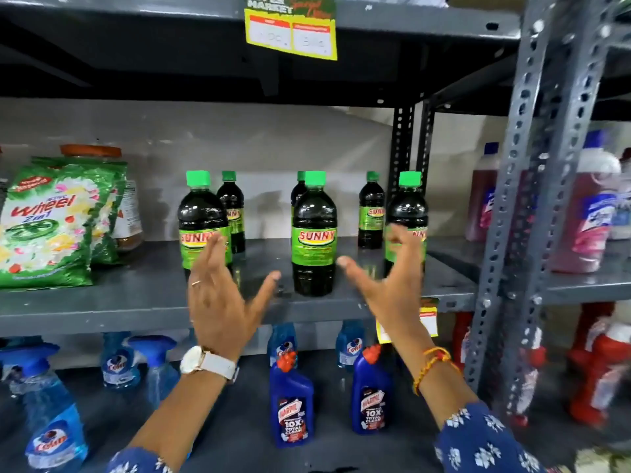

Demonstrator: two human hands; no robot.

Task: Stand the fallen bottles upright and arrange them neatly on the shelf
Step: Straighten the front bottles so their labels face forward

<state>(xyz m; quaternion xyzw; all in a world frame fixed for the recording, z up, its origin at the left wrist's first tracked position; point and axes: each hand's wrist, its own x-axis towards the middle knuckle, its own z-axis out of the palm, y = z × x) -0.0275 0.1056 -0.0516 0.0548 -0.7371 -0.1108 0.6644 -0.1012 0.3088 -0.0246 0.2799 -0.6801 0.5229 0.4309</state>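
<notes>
Several dark bottles with green caps and green SUNNY labels stand upright on the grey middle shelf [136, 302], in a front and a back row. The front row holds a left bottle [201, 220], a middle bottle [314, 233] and a right bottle [408, 213]. Behind them stand three more, such as the one at the back right [371, 213]. My left hand [218, 298] is open in front of the left bottle. Open too, my right hand [389, 285] is raised before the right bottle. The middle bottle stands between the two hands, touched by neither.
Green Wheel detergent bags [47, 223] and a jar stand at the shelf's left. Blue Colin sprays [51, 404] and blue Harpic bottles [292, 401] fill the shelf below. A perforated grey upright [532, 199] rises at the right, with pink cleaner bottles [590, 213] beyond.
</notes>
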